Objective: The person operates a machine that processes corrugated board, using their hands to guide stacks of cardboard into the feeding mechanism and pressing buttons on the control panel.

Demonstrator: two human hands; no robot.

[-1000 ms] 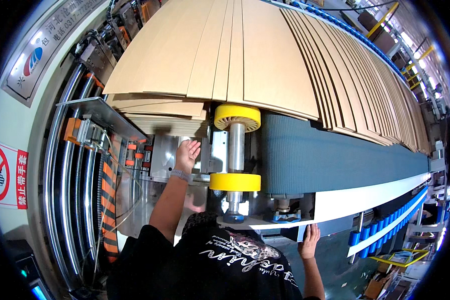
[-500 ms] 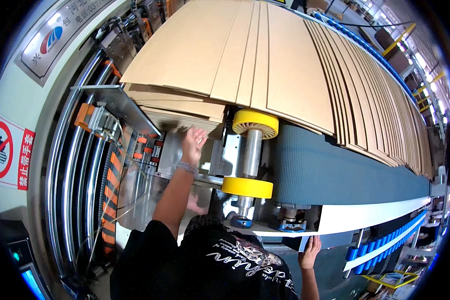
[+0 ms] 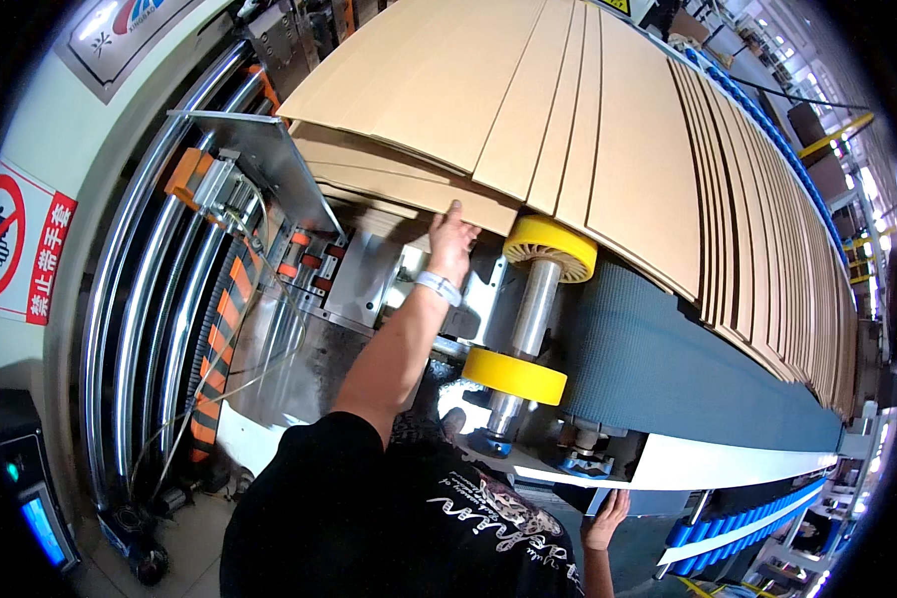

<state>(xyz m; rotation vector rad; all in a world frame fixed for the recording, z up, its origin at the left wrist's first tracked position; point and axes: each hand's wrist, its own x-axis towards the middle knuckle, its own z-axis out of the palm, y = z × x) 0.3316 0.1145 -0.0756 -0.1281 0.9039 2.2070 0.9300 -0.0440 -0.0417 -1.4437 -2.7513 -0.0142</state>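
Note:
My left hand reaches over the machine with its fingers extended. Its fingertips touch or nearly touch the front edge of a lower cardboard sheet, left of the upper yellow wheel. I see no grip on the sheet. A larger overlapping row of flat brown cardboard sheets lies above and runs off to the right. My right hand rests with its fingers straight against the white side rail at the front of the machine; it holds nothing I can see.
A second yellow wheel shares a steel shaft with the first. To the right is a dark green ribbed belt. Long chrome rollers and an upright metal plate stand left. A lit screen is at lower left.
My left hand has moved from below the stack to the lower sheet's front edge, closer to the yellow wheel. Lower sheets have shifted toward that wheel. The view has turned slightly.

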